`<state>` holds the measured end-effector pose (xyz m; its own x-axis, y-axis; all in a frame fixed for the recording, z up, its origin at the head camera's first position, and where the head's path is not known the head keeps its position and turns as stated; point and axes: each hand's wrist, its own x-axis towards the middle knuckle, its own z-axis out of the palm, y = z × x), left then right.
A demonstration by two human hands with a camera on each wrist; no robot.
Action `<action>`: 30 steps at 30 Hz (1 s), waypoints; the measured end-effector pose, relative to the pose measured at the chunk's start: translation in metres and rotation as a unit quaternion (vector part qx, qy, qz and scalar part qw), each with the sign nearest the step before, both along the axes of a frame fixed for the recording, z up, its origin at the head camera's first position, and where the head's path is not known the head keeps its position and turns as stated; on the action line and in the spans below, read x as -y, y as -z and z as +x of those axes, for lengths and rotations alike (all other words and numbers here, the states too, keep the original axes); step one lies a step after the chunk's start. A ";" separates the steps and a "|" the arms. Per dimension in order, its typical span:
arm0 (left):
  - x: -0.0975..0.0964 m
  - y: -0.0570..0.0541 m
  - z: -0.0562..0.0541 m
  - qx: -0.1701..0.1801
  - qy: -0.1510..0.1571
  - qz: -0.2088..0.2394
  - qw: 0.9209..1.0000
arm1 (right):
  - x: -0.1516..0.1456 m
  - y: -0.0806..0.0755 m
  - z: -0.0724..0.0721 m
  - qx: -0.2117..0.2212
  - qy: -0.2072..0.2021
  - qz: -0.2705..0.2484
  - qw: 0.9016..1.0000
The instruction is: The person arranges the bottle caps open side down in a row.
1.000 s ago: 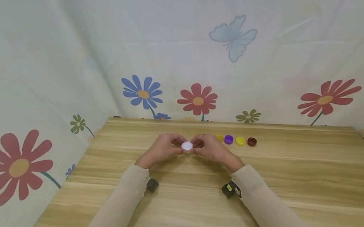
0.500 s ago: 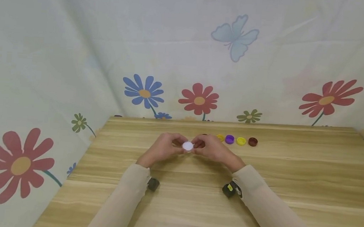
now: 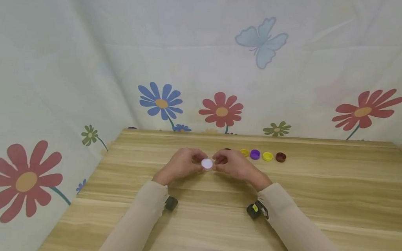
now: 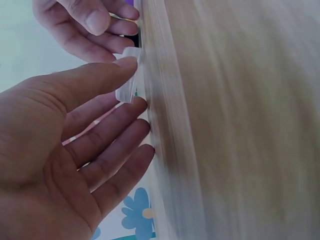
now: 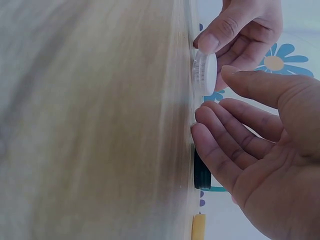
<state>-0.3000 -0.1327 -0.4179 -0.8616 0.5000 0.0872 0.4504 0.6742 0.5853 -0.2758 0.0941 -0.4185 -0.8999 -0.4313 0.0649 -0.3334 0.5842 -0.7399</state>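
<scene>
A round white cap [image 3: 206, 164] with a ribbed side is pinched between the thumb and fingers of my left hand [image 3: 183, 164], close over the wooden table. In the right wrist view the left thumb lies on the rim of this white cap [image 5: 205, 74]. My right hand [image 3: 236, 165] is just to the right, its fingers loosely bent and a small gap between them and the cap. Behind the right hand, a dark cap [image 3: 227, 149] is mostly hidden in the head view; the right wrist view shows a dark cap [image 5: 202, 172] beside the fingers.
Right of the dark cap, an orange-yellow cap [image 3: 244, 153], a purple cap [image 3: 255, 154], a yellow cap [image 3: 267, 156] and a dark red cap [image 3: 280, 157] form a row. The wooden table [image 3: 207, 228] ends at a flower-printed cloth [image 3: 192, 61].
My right fingers have come away from the white cap, which both hands held earlier. The cap stays in the left hand, slightly lower. The head view has shifted a little.
</scene>
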 end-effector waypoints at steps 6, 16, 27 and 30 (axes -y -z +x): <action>-0.002 -0.001 0.001 -0.006 -0.018 -0.022 1.000 | 0.000 0.000 0.000 0.004 0.000 0.000 1.000; -0.003 -0.001 0.002 -0.006 -0.030 -0.035 0.999 | 0.001 0.001 -0.001 -0.010 -0.007 0.000 1.000; -0.005 -0.005 0.003 -0.001 -0.038 -0.033 0.999 | -0.005 -0.003 -0.002 0.002 -0.004 -0.030 1.000; -0.007 -0.006 0.003 0.001 -0.037 -0.023 0.999 | -0.008 -0.004 -0.002 -0.005 0.001 -0.038 0.999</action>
<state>-0.2969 -0.1255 -0.4123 -0.8963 0.4390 0.0635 0.3974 0.7312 0.5544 -0.2781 0.1019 -0.4140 -0.9000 -0.4227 0.1069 -0.3400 0.5270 -0.7789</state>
